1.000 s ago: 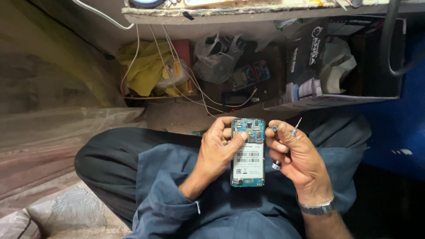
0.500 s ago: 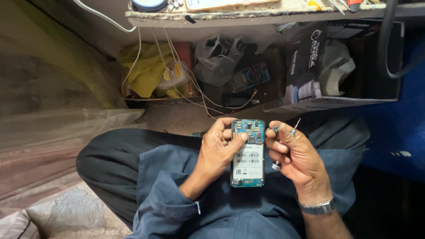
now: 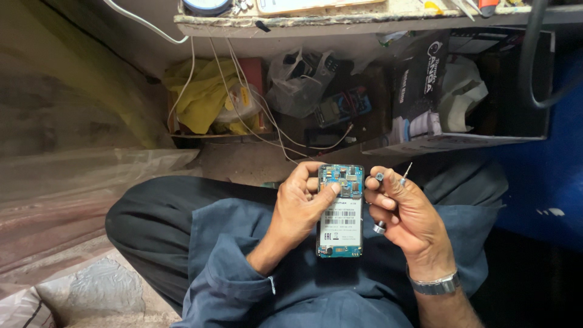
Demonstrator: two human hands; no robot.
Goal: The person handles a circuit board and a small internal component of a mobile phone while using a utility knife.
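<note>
Barely any shift since the earlier frames: both hands and the phone sit in the same spot over the lap, view nudged a touch.

Left hand [image 3: 302, 203] grips the opened phone [image 3: 340, 209] along its left edge, thumb pressed on the upper board area, fingers wrapped behind. Phone is upright-ish, back cover off, blue circuit board exposed top and bottom, white label patch across the middle.

Right hand [image 3: 405, 212] is closed around a small screwdriver [image 3: 405, 174], thin tip poking up past the knuckles, well clear of the phone. Fingertips touch the phone's right edge. Small metal cap or ring shows at the lower fingers; can't tell what it is. Metal watch [image 3: 434, 284] on that wrist.

Hands are close, phone between them, all above dark blue clothing and crossed legs.

Room: tight. Clear plastic sheet [image 3: 79, 194] left, blue wall right. Ahead, a low shelf cavity packed with a yellow cloth [image 3: 197, 97], plastic bag [image 3: 297, 82], dark box [image 3: 419, 85] and white cables [image 3: 243, 109] hanging from the bench edge [image 3: 340, 18] above. Bench lip overhangs the cavity.
</note>
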